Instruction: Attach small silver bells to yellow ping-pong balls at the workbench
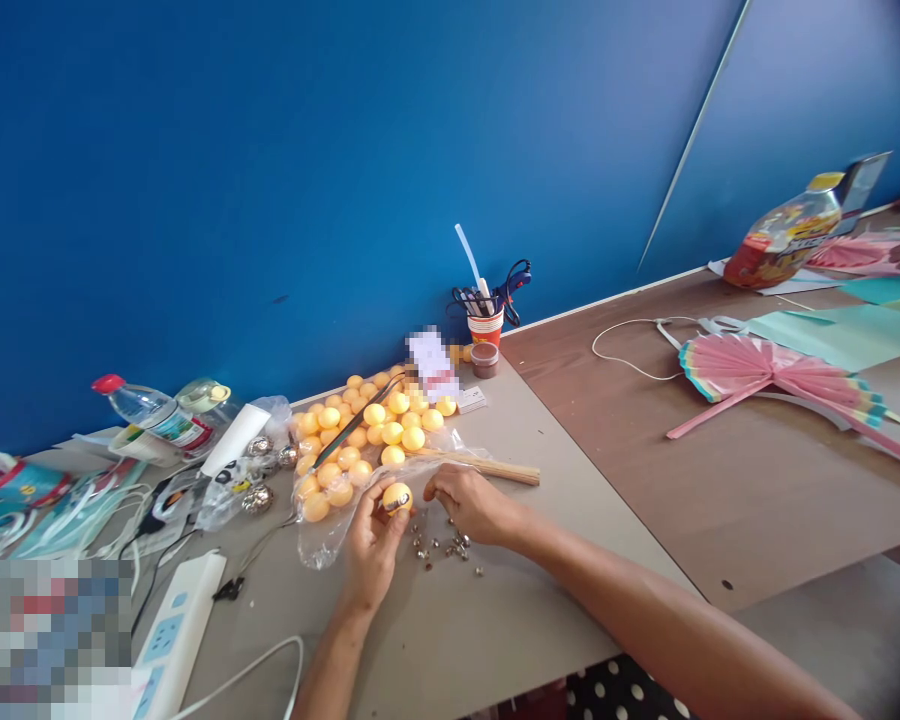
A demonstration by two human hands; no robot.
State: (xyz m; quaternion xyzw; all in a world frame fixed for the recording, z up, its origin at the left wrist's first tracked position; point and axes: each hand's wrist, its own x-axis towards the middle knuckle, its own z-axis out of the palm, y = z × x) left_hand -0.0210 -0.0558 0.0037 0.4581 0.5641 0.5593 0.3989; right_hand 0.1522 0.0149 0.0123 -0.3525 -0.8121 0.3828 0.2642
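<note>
My left hand [371, 545] holds an orange ping-pong ball [397, 496] between thumb and fingers, just above the grey table [495, 620]. My right hand [471, 503] lies palm down beside it, fingers curled over several small metal beads [450, 548] scattered on the table; whether it pinches one is hidden. A heap of orange ping-pong balls [371, 430] lies on a clear plastic bag [322, 540] right behind both hands, with a dark thin rod [356, 420] across it. A wooden stick [495, 466] lies beside the right hand.
A paper cup with scissors and pens [487, 315] stands by the blue wall. At left lie a water bottle [154, 410], a white tube [234, 440], silver bells [259, 497] and a power strip [176, 630]. A pink paper fan [776, 375] and a snack bag [784, 235] rest on the brown table.
</note>
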